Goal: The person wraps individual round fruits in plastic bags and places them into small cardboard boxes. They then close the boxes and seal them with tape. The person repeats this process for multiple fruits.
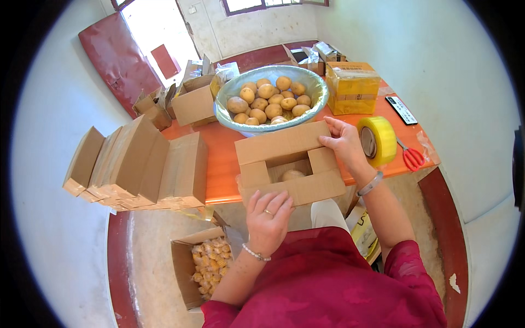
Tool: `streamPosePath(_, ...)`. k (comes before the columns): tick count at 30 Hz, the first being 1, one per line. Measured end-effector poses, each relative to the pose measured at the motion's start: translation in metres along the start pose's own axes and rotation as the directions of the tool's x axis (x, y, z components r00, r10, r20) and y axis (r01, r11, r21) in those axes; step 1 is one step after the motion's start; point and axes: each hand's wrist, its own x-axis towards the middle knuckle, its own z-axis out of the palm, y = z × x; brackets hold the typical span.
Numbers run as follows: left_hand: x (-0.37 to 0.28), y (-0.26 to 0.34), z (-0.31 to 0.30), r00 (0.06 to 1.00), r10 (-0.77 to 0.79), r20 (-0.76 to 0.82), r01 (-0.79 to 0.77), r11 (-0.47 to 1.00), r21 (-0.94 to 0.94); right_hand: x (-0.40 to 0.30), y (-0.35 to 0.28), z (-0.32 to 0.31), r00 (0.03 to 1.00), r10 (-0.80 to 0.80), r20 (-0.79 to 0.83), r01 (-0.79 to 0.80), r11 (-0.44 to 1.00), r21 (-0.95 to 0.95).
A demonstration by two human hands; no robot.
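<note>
Before me is a small cardboard carton (295,197), its side flaps folded inward with a gap at the middle. Through the gap a potato (293,175) partly shows. My right hand (344,141) pinches the far flap at its right corner, thumb on top. On the near flap rest the slightly spread fingers of my left hand (268,221); its thumb is hidden. Just behind the carton, a plastic-lined basin (221,108) holds many potatoes (272,110). A large roll of yellowish packing tape (385,139) stands right of my right hand.
Closed cartons (135,160) stand in a row at the orange table's (221,172) left. Rightward are red-handled scissors (412,158), a phone-like device (401,110) and a taped carton (352,88). Open cartons (195,100) sit behind. Below, a box (182,266) holds wrapped yellow pieces (211,262).
</note>
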Motion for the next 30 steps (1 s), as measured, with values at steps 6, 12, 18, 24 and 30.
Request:
streamPosePath(6,0.002,0.000,-0.001,1.000,-0.007,0.013,0.007,1.000,0.005,0.005,0.004,-0.006,0.999,0.025,0.032,-0.024,0.999,-0.024)
streamPosePath(12,0.013,-0.004,0.002,1.000,-0.006,-0.001,0.005,1.000,-0.014,-0.005,0.009,-0.020,0.995,-0.016,0.095,0.033,0.983,-0.181)
streamPosePath(18,0.024,-0.009,0.005,1.000,0.007,-0.027,-0.009,0.999,-0.052,-0.034,0.020,-0.039,0.880,-0.348,0.323,0.474,0.697,-0.539)
streamPosePath(24,0.022,-0.013,0.007,0.999,-0.043,0.004,0.043,0.996,-0.073,-0.050,0.016,-0.042,0.852,-0.307,0.423,0.523,0.520,-0.676)
streamPosePath(30,0.039,-0.014,-0.008,0.970,-0.086,0.228,0.061,0.992,0.112,-0.055,0.012,-0.046,0.849,-0.219,0.480,0.527,0.388,-0.756)
